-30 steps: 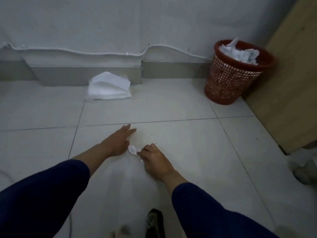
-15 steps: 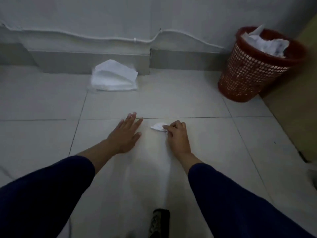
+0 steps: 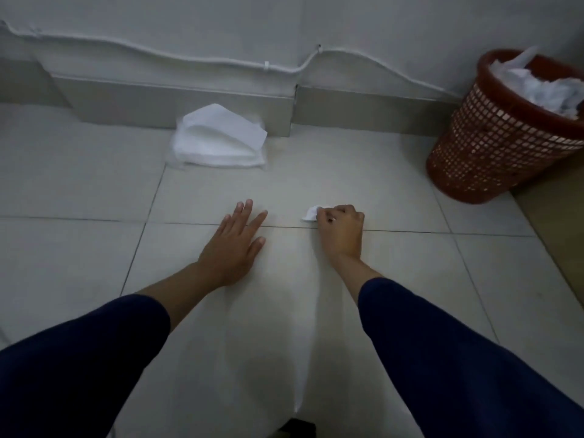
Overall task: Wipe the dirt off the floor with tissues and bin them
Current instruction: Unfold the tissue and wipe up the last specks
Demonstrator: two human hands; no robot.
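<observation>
My left hand lies flat on the floor, palm down, fingers spread and straight, holding nothing. My right hand is curled, the fingertips pinched on a small crumpled tissue and pressing it to the tile. The wad pokes out past my fingers on their left side, just beyond the grout line that runs across under both hands. The two hands are near each other but apart, with bare tile between them. Both arms reach forward out of dark blue sleeves, pushed up so the forearms show.

Further out, against the grey skirting at the foot of the wall, sits a pile of clean white tissues, loosely folded, the top sheet lifted. It is ahead and a little left of my left hand, well apart from it. A white cable runs in waves along the wall above the skirting.

The bin stands at the far right, a red plastic mesh basket, leaning in this wide view. It is heaped with crumpled white paper up to and over its rim. It is well apart from my right hand, off to the front right. A wooden panel edges the frame below it. I cannot make out any dirt on the pale tiles around the wad; the light is dim.
</observation>
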